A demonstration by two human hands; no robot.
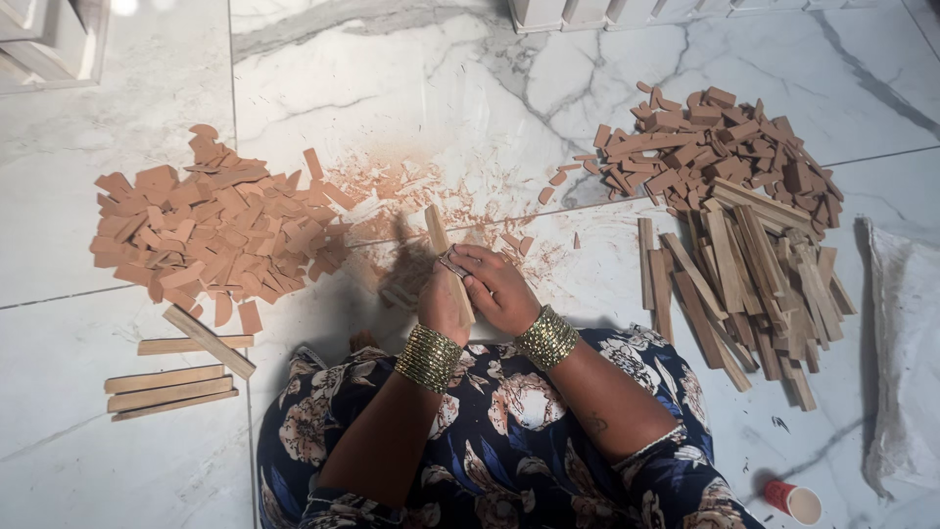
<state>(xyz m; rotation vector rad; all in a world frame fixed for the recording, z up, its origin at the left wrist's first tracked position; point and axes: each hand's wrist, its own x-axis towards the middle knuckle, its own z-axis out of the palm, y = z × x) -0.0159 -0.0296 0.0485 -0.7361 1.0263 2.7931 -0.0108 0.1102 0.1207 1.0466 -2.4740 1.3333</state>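
Far left on the marble floor (117, 460): a few long wooden slats (171, 387), and above them a heap of thin reddish wood chips (211, 230). Centre: our left hand (443, 306) is clenched around a wooden stick (438, 233) held upright over reddish shavings (411, 191). Our right hand (501, 286) is beside it, fingers (470, 257) gripping a small blade-like tool (452, 263) against the stick. Right: a second pile of short reddish pieces (720, 147), a stack of longer sticks (754, 284), a white sack (906, 343), a red cup (793, 502).
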